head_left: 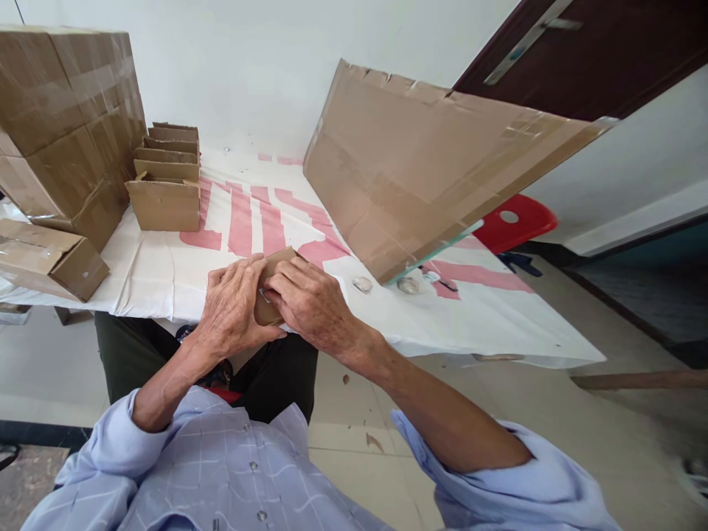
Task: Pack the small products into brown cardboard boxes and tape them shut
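A small brown cardboard box (pixel 267 311) is between my hands at the table's front edge. My left hand (pixel 233 304) grips its left side, fingers over the top and thumb along the near end. Curled fingers of my right hand (pixel 310 301) press on its right side and top, covering much of it. By the right thumb a small whitish patch shows on the cardboard; I cannot make out what it is.
Several open small boxes (pixel 169 206) stand in a row at the left, beside stacked taped cartons (pixel 71 125) and a closed box (pixel 52 258). A large cardboard sheet (pixel 420 162) leans at the right. Before it lie tape rolls (pixel 408 285). A red chair (pixel 514 223) stands behind.
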`<state>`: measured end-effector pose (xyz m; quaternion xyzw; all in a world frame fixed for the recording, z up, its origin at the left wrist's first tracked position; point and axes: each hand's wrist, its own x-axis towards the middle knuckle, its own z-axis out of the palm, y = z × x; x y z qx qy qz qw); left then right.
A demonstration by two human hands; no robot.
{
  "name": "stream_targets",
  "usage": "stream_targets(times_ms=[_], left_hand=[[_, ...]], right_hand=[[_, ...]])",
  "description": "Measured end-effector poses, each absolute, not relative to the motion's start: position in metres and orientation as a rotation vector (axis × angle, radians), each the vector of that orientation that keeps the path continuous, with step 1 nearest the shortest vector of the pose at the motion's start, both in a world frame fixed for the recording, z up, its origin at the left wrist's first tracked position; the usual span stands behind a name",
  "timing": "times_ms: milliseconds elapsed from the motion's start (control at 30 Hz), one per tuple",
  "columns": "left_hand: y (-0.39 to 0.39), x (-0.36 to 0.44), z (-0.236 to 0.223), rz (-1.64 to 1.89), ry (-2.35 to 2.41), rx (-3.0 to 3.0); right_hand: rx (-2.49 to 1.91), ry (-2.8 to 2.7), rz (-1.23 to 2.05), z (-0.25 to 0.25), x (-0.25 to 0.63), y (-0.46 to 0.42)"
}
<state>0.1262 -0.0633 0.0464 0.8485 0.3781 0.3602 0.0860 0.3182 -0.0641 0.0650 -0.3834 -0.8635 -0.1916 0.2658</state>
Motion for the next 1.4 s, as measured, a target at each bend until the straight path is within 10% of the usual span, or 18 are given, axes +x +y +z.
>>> stream_targets(times_ms=[633,1100,1400], left_hand=[[-0.062,0.125,0.044,1.076,1.17,2.515],[-0.057,0.102,0.052,1.037,1.209,2.474],[-0.03,-0.004,0.023,1.064,1.39,2.095]], right_hand=[[-0.926,-2.187,-0.405,0.058,0.315,-0.066],[-0.976,-1.701,0.6,0.084,0.326,-0.082],[-1.224,-1.472,0.436,0.046,0.416,-0.036]])
